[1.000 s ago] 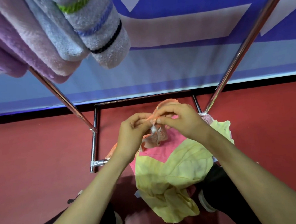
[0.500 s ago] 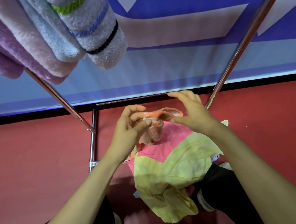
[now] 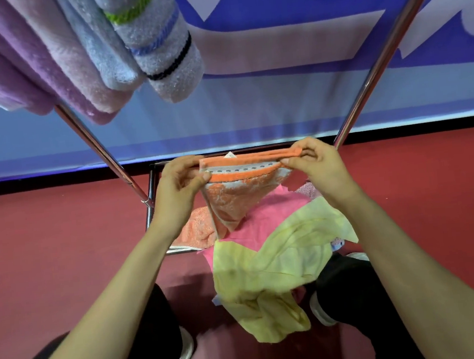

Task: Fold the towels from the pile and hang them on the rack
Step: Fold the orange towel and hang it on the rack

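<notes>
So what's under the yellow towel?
A pink towel pokes out from under the yellow towel, on the red floor. Anything else beneath is covered.

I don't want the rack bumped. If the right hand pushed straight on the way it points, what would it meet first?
The orange towel that the right hand pinches; beyond it probably the banner behind the rack, though depth is unclear.

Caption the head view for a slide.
Left hand and right hand hold an orange towel above the floor pile; folded towels hang on the rack.
</notes>
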Demonstrator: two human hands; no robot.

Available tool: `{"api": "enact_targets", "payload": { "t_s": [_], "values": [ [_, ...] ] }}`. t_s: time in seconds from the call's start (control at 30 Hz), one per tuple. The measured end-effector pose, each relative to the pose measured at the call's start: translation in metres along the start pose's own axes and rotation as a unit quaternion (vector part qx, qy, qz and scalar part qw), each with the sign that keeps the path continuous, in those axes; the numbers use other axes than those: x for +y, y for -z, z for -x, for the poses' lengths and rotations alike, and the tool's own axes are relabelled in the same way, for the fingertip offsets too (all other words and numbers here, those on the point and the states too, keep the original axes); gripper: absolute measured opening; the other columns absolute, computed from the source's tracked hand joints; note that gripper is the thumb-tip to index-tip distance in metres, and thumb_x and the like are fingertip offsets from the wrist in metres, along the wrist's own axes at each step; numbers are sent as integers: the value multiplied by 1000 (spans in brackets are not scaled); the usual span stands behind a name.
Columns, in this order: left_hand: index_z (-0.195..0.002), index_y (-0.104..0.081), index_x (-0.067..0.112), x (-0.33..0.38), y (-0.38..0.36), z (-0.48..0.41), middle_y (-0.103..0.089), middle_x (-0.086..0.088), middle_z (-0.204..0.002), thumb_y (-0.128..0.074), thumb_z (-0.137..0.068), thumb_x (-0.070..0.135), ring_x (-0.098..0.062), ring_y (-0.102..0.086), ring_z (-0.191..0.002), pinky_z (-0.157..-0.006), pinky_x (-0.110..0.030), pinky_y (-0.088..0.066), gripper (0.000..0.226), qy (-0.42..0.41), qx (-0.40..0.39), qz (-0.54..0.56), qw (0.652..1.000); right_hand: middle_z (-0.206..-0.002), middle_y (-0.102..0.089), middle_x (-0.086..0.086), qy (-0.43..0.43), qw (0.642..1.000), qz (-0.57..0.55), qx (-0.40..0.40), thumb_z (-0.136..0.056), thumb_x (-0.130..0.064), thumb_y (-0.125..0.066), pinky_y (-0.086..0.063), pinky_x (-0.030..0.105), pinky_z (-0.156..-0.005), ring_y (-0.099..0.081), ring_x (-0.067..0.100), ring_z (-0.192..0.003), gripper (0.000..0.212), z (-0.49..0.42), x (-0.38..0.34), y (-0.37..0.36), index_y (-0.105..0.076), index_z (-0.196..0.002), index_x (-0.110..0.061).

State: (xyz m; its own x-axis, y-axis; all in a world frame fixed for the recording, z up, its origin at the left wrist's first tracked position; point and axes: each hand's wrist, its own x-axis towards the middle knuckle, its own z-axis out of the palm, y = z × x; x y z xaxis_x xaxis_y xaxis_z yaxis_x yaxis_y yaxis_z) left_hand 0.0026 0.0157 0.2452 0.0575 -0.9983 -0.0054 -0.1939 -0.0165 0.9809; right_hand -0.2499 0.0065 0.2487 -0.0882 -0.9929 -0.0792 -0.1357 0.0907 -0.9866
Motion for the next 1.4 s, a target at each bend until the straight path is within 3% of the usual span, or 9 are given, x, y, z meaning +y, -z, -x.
{"api": "enact_targets", "payload": {
  "t_s": [0.1,0.27,0.5,0.6,0.77,0.9,1.07,1.3,1.4],
  "values": [
    [-90,-69,13,15,7,18,-56,1,-117,-67,-86,4,9,-57,-88,-81,-6,-43,10,9,-11,-14,1000,-77,-60,8,12,999,34,-6,-80,6,-70,-46,27,-65,-56,23,-70,27,21,-17,5,-54,-77,-16],
    [-91,-69,23,73,22,45,-70,3,-87,-60,-92,8,-13,-61,-86,-89,-37,-49,18,-36,16,63,997,-76,-59,-3,113,989,96,-1,-81,1,-70,-47,21,-74,-57,9,-73,31,49,-92,11,-54,-77,-24],
    [-102,-64,4,199,47,68,-69,15,-64,-54,-94,1,6,-60,-63,-63,-12,-49,12,-128,63,104,984,-74,-56,-10,220,964,145,24,-85,-4,-68,-41,6,-62,-52,-11,-58,22,92,-229,24,-55,-82,-22],
    [-102,-64,5,252,64,78,-68,13,-70,-54,-94,0,7,-59,-64,-63,-10,-47,14,-181,66,90,977,-75,-56,-10,248,955,154,41,-89,-9,-65,-41,6,-61,-53,-4,-66,15,108,-281,31,-56,-88,-20],
    [-96,-67,19,312,86,85,-70,5,-90,-56,-95,9,1,-63,-82,-76,-16,-48,14,-241,68,53,967,-83,-60,-6,282,938,200,38,-90,-15,-64,-53,32,-79,-61,17,-86,19,124,-352,37,-54,-82,-29],
    [-90,-63,19,342,101,84,-67,-1,-84,-59,-93,6,-11,-61,-80,-81,-28,-48,14,-215,32,61,974,-89,-61,-2,272,939,210,16,-91,-18,-64,-50,23,-67,-60,13,-84,7,137,-387,41,-58,-94,-18],
    [-90,-47,16,355,104,92,-68,-4,-73,-65,-89,4,-14,-68,-69,-67,-25,-57,21,-188,15,184,964,-87,-59,2,225,964,139,-39,-93,-15,-61,-48,19,-58,-60,11,-77,8,143,-406,45,-53,-95,-17],
    [-88,-73,16,355,91,86,-72,1,-95,-51,-93,1,-15,-66,-91,-82,-27,-54,27,-236,81,1,968,-80,-52,6,260,950,151,-85,-95,-11,-54,-50,21,-55,-56,11,-69,7,154,-409,46,-52,-101,-14],
    [-96,-67,15,359,78,88,-65,2,-93,-62,-88,14,-11,-59,-80,-67,-18,-46,9,-232,115,-51,964,-87,-54,12,275,940,163,-117,-94,-7,-54,-51,21,-57,-58,18,-74,5,158,-407,45,-56,-98,-8]
  ]
}}
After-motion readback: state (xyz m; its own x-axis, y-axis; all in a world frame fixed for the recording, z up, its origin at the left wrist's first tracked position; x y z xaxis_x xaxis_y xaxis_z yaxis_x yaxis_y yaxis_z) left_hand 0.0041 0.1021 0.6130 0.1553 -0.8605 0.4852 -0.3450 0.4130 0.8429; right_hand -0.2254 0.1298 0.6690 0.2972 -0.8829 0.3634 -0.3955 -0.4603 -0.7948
